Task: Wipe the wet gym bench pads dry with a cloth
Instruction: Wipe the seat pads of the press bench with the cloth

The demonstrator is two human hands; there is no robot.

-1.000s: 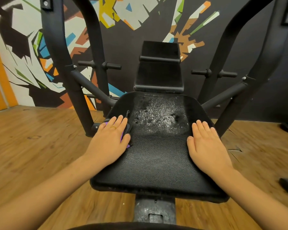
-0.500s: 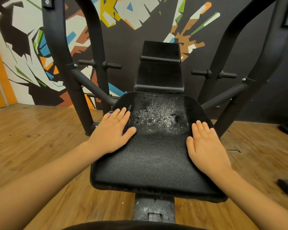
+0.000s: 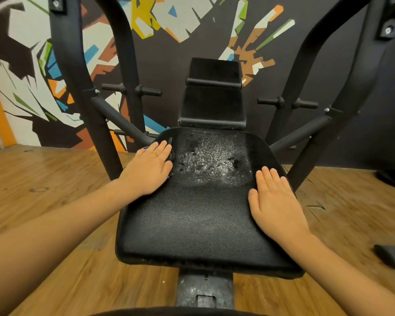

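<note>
Pressing cloth (image 3: 171,155) flat under left hand (image 3: 149,169), fingers straight, at seat's (image 3: 192,224) far-left corner, likely poised to sweep the wet patch (image 3: 214,163) (droplets across seat's far half). Resting right hand (image 3: 275,201), spread flat, on seat's right edge, probably for bracing.

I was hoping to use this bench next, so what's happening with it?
A person is wiping the seat pad dry. Their left hand presses a dark cloth flat near the pad's far left corner, while the right hand rests flat on its right edge. The near half looks dry; droplets cover the far middle.
</note>
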